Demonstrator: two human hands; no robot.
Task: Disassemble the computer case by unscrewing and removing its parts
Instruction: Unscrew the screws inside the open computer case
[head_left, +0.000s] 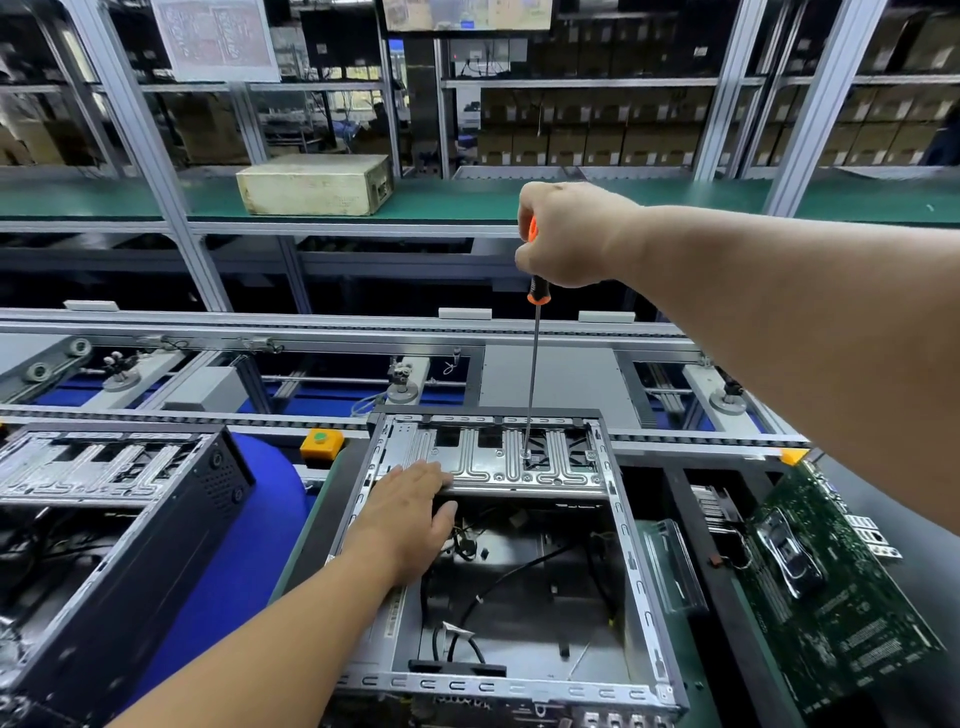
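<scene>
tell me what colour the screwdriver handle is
Orange and black, on the screwdriver gripped by the right hand; head view.

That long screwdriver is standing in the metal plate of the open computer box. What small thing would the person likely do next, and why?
Probably twist the screwdriver to loosen the screw. The right hand grips its orange handle, the tip sits upright on a screw in the ribbed metal bracket, and the left hand presses flat on that bracket's edge, steadying the computer case.
</scene>
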